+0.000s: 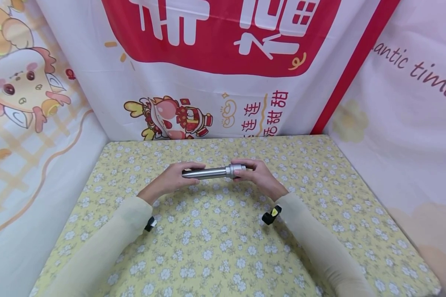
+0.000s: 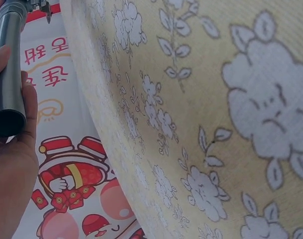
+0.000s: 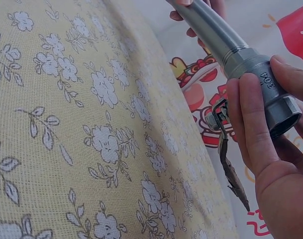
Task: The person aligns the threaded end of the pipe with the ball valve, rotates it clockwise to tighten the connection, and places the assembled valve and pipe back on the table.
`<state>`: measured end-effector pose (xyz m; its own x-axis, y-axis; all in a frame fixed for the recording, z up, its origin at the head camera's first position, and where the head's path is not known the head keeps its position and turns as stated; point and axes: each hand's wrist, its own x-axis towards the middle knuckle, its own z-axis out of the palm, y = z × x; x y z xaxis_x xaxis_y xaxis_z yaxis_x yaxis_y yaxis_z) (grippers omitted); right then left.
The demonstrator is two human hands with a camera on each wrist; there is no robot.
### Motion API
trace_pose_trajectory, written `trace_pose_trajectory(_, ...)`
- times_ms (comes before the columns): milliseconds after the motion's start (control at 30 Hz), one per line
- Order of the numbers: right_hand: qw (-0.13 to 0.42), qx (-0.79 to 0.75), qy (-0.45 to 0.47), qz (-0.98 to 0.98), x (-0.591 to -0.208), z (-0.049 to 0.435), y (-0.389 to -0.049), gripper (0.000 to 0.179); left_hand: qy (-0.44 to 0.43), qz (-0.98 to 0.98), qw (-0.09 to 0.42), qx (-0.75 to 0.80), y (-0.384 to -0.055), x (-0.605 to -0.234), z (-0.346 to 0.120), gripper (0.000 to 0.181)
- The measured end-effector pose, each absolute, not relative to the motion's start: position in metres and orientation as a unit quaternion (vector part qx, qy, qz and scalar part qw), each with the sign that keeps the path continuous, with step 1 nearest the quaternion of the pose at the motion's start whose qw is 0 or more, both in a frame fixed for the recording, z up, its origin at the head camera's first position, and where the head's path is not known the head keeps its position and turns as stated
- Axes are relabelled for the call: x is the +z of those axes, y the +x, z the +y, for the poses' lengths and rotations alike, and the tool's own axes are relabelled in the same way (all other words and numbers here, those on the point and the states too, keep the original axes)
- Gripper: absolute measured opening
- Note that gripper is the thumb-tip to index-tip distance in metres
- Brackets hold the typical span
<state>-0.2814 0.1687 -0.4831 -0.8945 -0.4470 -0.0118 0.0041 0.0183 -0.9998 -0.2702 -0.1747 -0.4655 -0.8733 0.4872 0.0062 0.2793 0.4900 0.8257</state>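
Observation:
A smooth steel pipe [image 1: 212,173] is held level above the table, its far end joined to a steel ball valve [image 1: 229,171]. My left hand [image 1: 174,177] grips the pipe near its free end, thumb and fingers on either side. In the left wrist view the pipe's open round end [image 2: 9,122] shows. Around the valve body, stamped "304" in the right wrist view, my right hand [image 1: 258,175] curls its fingers and thumb. A metal lever handle [image 3: 230,169] hangs from the valve beside the fingers. The threads inside the joint are hidden.
Below lies a table with a yellow floral cloth [image 1: 208,247]. A white and red printed curtain [image 1: 208,88] stands behind its far edge. Printed fabric walls [image 1: 29,165] close in the left and right sides. Dark straps [image 1: 269,216] sit at both wrists.

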Motion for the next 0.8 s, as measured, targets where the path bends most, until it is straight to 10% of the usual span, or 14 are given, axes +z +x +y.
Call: trace_pose_trajectory(800,0.163,-0.676,-0.152,0.703,-0.4816,0.1701,-0.2818,0.046,0.218,0.858,0.122,0.449,-0.2706,-0.4641,-0.1738,0.049)
